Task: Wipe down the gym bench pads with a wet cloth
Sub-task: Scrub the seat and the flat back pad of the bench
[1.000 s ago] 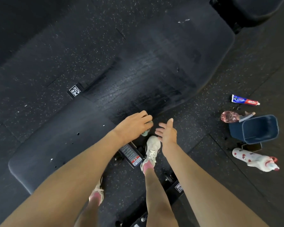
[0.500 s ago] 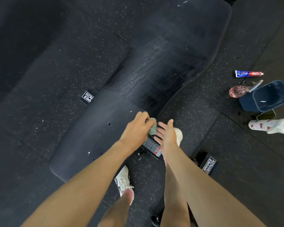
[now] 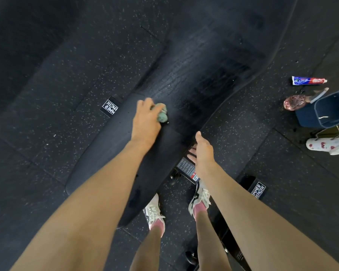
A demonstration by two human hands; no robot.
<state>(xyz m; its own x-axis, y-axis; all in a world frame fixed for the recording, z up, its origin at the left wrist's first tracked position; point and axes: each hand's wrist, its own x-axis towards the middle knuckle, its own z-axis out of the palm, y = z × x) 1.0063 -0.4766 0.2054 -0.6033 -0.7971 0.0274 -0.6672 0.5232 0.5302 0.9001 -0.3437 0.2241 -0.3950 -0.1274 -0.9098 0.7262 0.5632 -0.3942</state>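
Here, near the middle of the frame, our left hand (image 3: 147, 122) curls round a bunched green cloth (image 3: 162, 115) and presses it onto the black bench where the seat pad (image 3: 106, 153) meets the longer back pad (image 3: 204, 71); the back pad, running toward the upper right, shows wet streaks; our right hand (image 3: 204, 151) hangs with loose, nearly straight fingers, holding nothing, just right of the seat pad's edge and over a printed label (image 3: 188, 169) on the frame; at lower centre two pale shoes (image 3: 154, 212) stand on the speckled floor (image 3: 67, 75); along the right edge lie a toothpaste tube (image 3: 308, 81), a dark blue bin (image 3: 329, 112), a pink glittery object (image 3: 294, 102) just beside it, and a white bottle (image 3: 329, 146) with red marks.
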